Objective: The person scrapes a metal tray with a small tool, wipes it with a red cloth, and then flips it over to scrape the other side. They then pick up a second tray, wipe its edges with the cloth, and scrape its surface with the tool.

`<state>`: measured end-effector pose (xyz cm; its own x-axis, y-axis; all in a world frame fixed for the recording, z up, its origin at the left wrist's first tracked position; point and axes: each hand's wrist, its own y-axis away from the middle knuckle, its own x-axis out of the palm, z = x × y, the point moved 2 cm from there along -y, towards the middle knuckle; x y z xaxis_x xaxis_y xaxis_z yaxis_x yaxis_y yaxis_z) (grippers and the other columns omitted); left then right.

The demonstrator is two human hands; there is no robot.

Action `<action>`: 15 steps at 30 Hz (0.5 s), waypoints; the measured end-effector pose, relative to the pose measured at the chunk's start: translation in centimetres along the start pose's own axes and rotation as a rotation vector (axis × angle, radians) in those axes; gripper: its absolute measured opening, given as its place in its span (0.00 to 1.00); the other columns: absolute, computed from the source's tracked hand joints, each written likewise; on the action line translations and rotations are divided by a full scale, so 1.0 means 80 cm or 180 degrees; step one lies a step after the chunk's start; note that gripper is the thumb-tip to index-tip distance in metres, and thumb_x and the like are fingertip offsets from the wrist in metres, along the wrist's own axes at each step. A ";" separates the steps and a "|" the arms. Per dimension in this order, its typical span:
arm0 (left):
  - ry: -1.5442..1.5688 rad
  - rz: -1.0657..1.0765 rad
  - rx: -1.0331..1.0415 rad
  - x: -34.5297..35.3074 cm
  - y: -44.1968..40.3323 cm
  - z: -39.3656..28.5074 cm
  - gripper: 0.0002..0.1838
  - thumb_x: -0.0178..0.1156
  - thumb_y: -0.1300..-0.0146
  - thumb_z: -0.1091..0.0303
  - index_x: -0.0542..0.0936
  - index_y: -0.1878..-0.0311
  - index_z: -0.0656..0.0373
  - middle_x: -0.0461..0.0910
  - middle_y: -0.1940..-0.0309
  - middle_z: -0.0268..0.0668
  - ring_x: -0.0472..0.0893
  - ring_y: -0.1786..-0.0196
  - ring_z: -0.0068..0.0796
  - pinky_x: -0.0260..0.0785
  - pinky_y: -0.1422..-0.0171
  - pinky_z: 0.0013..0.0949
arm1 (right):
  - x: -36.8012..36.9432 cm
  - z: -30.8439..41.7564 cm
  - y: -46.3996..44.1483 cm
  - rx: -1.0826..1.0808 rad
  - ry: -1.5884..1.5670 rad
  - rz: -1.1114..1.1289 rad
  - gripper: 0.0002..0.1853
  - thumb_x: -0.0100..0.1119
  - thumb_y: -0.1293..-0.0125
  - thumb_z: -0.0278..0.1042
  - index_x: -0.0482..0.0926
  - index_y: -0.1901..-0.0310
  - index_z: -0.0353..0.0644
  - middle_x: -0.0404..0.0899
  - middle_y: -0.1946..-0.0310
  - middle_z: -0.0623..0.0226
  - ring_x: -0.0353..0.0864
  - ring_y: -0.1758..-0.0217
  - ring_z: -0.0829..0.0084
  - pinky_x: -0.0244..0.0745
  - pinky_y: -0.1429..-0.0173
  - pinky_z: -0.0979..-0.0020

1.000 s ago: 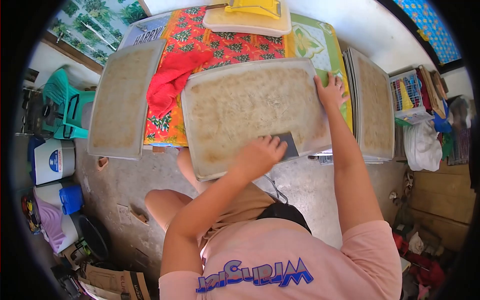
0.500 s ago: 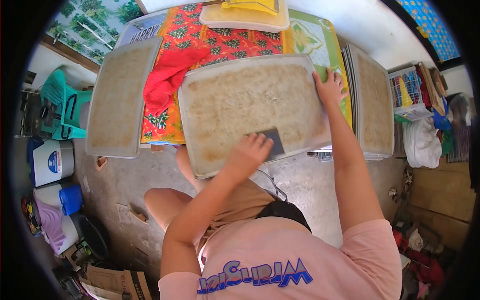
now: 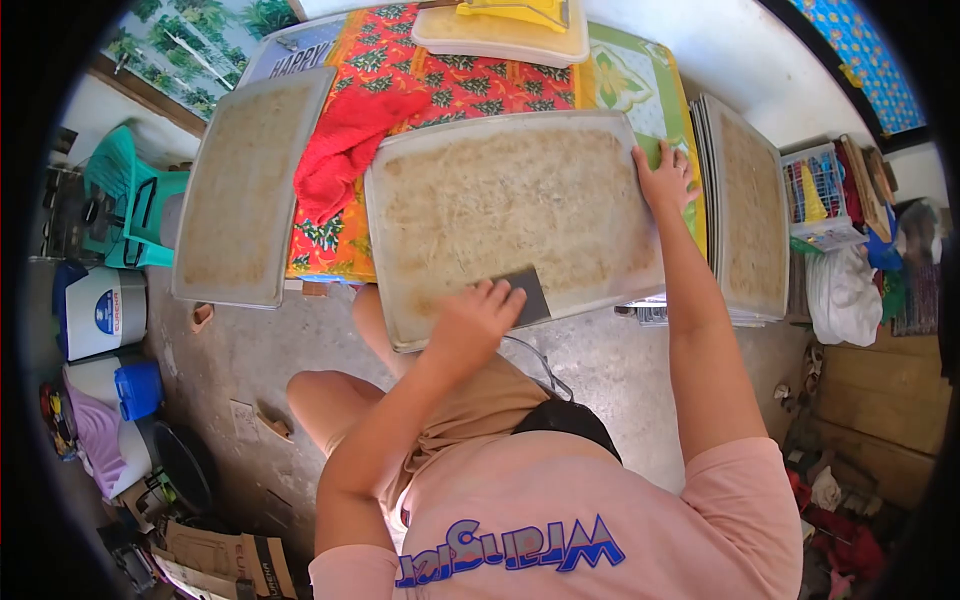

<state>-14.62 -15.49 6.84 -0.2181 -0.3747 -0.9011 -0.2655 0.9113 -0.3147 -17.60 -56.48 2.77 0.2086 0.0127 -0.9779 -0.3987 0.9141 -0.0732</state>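
Note:
A large, shallow, rectangular tray with a brown-stained, scratched surface lies before me, its near edge overhanging the table above my legs. My left hand presses its fingers onto a dark grey rectangular sheet, which looks like sandpaper, against the tray near that edge. At the tray's far right corner rests my right hand, fingers spread over the green cloth and thumb side touching the rim. Just left of the tray, a red cloth lies crumpled.
Another stained tray leans over the table's left end. Several trays are stacked at the right. At the back, a white container carries a yellow item. A green chair and a cooler stand left; cardboard lies below.
My left hand and the grey sheet have moved a little left and slightly nearer to me along the tray. My right hand stays at the tray's edge. The view has shifted slightly.

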 end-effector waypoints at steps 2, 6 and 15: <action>-0.0096 0.0094 0.0280 -0.002 0.009 -0.017 0.23 0.57 0.47 0.76 0.80 0.44 0.60 0.83 0.48 0.46 0.82 0.45 0.46 0.75 0.40 0.43 | -0.001 0.003 0.000 -0.0022 -0.0023 0.0004 0.44 0.45 0.39 0.79 0.62 0.25 0.65 0.53 0.21 0.66 0.44 0.17 0.61 0.31 0.22 0.34; -0.0153 -0.0187 -0.0159 0.003 0.014 0.026 0.22 0.58 0.43 0.70 0.79 0.43 0.59 0.82 0.47 0.45 0.81 0.44 0.45 0.74 0.39 0.45 | -0.003 0.000 0.002 -0.0029 -0.0010 0.0011 0.44 0.45 0.39 0.79 0.62 0.25 0.65 0.53 0.21 0.66 0.43 0.17 0.62 0.31 0.22 0.34; -0.0153 -0.0141 -0.0120 0.001 0.005 0.034 0.24 0.57 0.45 0.76 0.80 0.42 0.57 0.83 0.46 0.45 0.82 0.45 0.46 0.76 0.41 0.44 | -0.002 0.002 0.001 -0.0018 -0.0042 0.0029 0.45 0.46 0.39 0.79 0.62 0.25 0.63 0.53 0.21 0.65 0.44 0.17 0.62 0.31 0.22 0.34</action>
<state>-12.15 -14.67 5.86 -0.1604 -0.4050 -0.9001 -0.3092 0.8867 -0.3439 -17.53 -56.34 2.99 0.2167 0.0265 -0.9759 -0.4058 0.9116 -0.0654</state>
